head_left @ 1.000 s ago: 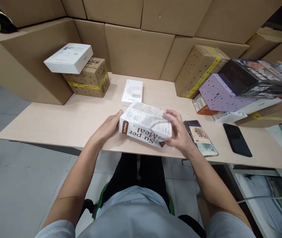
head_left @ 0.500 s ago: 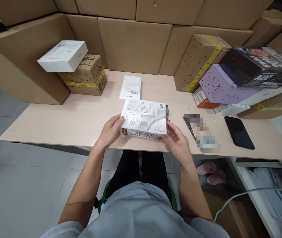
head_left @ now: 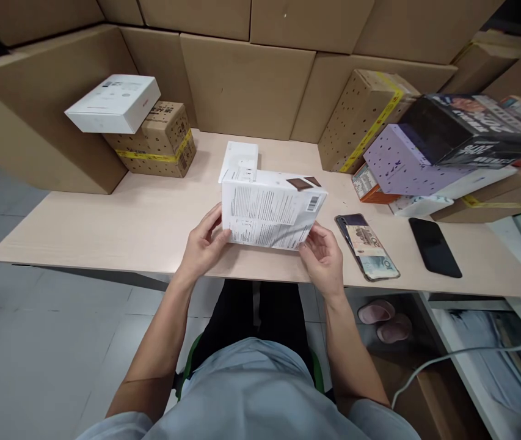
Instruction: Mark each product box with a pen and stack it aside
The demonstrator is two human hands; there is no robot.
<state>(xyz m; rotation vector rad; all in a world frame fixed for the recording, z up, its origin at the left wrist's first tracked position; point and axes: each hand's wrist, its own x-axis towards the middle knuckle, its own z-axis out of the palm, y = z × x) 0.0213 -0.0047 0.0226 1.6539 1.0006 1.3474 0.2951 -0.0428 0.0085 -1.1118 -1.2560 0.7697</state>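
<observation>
Left hand (head_left: 204, 243) and right hand (head_left: 323, 258) gripped the box (head_left: 267, 211) low (near the table's (head_left: 118, 235) front edge); an uneven hold could have tipped it.

Open lane left of held box (head_left: 267, 211), over surface (head_left: 81, 226) to dotted carton (head_left: 150, 150). Straight ahead: small box (head_left: 240, 154) just behind, then cardboard wall (head_left: 246, 85). Wider gap between small box and tall carton (head_left: 361, 119). Right: strip before cash (head_left: 371, 247), then black phone (head_left: 434, 247), both low, passable above. Purple box (head_left: 407, 162) blocks right rear.
</observation>
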